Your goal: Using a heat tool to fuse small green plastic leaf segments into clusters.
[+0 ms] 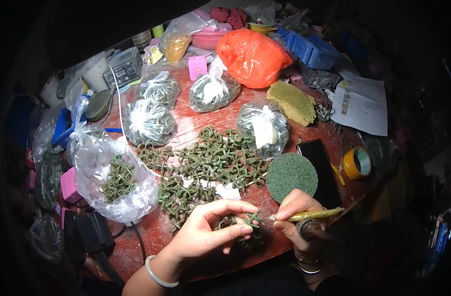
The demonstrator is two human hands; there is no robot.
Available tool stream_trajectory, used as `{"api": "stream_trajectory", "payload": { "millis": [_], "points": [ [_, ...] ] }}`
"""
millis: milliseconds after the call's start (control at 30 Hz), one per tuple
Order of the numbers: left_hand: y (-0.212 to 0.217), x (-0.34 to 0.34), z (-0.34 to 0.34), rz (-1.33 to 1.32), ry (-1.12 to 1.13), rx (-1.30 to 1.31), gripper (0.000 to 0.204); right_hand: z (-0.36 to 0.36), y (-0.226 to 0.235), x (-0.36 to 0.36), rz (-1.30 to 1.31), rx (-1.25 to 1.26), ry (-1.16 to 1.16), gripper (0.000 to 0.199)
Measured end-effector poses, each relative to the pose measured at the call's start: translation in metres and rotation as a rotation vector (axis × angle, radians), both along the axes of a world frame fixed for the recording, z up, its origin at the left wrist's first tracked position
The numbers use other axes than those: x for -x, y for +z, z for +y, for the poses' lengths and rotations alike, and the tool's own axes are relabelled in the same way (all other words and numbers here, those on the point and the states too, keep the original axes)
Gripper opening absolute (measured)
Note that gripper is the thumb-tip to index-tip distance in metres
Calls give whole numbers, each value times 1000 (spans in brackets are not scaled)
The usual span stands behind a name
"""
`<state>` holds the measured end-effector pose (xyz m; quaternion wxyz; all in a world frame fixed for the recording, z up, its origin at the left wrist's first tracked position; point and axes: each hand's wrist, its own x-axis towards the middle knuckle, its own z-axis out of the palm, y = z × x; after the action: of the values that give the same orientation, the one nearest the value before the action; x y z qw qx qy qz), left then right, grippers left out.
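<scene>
My left hand (213, 228) is closed around a few small green curled pieces (254, 218), with one pinched up at the fingertips. My right hand (298, 212) grips a slim yellowish stick-like tool (317, 214), its narrow tip pointing at those pieces with a small gap between. A dark round-ended object (312, 229) shows beside the right fingers; what it is, I cannot make out. Beyond both hands spreads a loose pile of similar green curled pieces (210, 158). A round green abrasive-looking pad (292, 177) lies just past my right hand.
An open clear bag (141, 192) at left holds more pieces. Several tied clear bags (150, 123) stand behind the pile. A black phone (320, 170), yellow tape roll (357, 163), yellow-green sponge (292, 102), orange-red bag (252, 56) and printed sheet (361, 106) lie right and back.
</scene>
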<state>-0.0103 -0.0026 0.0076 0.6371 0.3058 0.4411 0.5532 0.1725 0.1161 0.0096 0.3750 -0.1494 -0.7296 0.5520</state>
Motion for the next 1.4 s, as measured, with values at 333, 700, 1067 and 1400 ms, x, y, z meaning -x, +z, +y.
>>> {"api": "stream_trajectory", "payload": {
  "millis": [333, 700, 1067, 1400],
  "points": [
    [0, 2, -1, -49, -17, -11, 35, -4, -2, 2, 66, -86, -122, 19],
    [6, -4, 2, -107, 68, -36, 38, -5, 6, 5, -14, -81, -71, 19],
    [2, 1, 1, -259, 33, -46, 38, -10, 2, 5, 65, 14, -20, 19],
    [3, 1, 1, -277, 9, -55, 40, -12, 0, 10, 94, 46, -39, 19]
  ]
}}
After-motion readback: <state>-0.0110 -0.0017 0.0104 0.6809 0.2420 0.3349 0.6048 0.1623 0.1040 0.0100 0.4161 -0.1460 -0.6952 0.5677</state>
